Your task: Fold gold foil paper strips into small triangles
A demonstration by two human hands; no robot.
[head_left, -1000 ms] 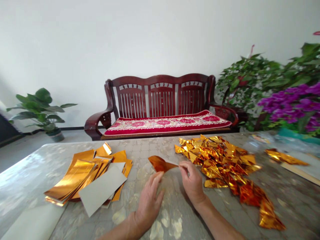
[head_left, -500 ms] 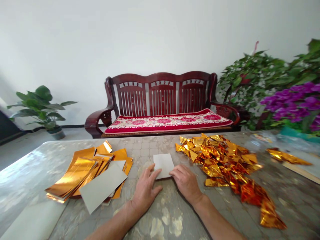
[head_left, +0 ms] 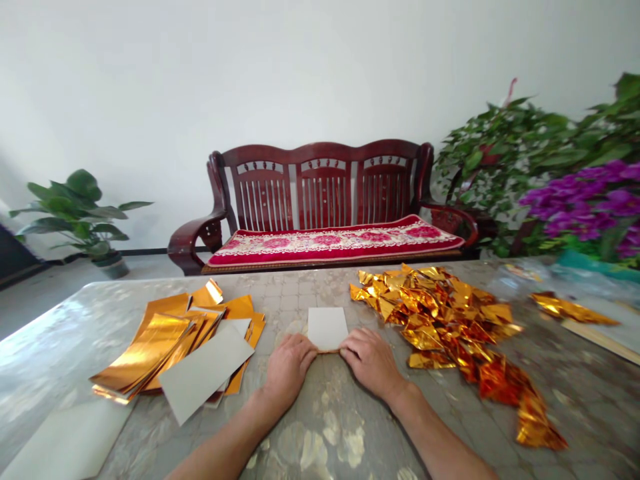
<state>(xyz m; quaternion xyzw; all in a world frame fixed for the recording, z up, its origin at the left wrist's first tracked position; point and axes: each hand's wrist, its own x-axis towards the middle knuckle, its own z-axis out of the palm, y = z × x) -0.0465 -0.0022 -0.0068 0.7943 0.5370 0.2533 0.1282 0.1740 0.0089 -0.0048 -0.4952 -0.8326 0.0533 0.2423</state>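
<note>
A small sheet of foil paper (head_left: 327, 325) lies white side up on the table in front of me, with a thin gold strip along its near edge. My left hand (head_left: 290, 365) pinches the near left corner, fingers closed. At the near right corner my right hand (head_left: 369, 360) grips the same edge between thumb and fingers. To the left is a loose stack of gold foil sheets (head_left: 155, 347), a white-backed sheet (head_left: 207, 373) lying across it. A heap of folded gold foil pieces (head_left: 435, 313) spreads out on the right.
The patterned table (head_left: 300, 427) stretches across the front. A pale sheet (head_left: 65, 437) lies at the left front. Clear plastic (head_left: 525, 277) and another gold foil piece (head_left: 575, 310) are at the far right. Beyond stand a wooden bench (head_left: 325, 193), a potted plant (head_left: 83, 213) and purple flowers (head_left: 590, 200).
My left hand has moved from the sheet's left side to its near corner and closed there. The sheet now sits straighter, and a gold strip shows at its near edge.
</note>
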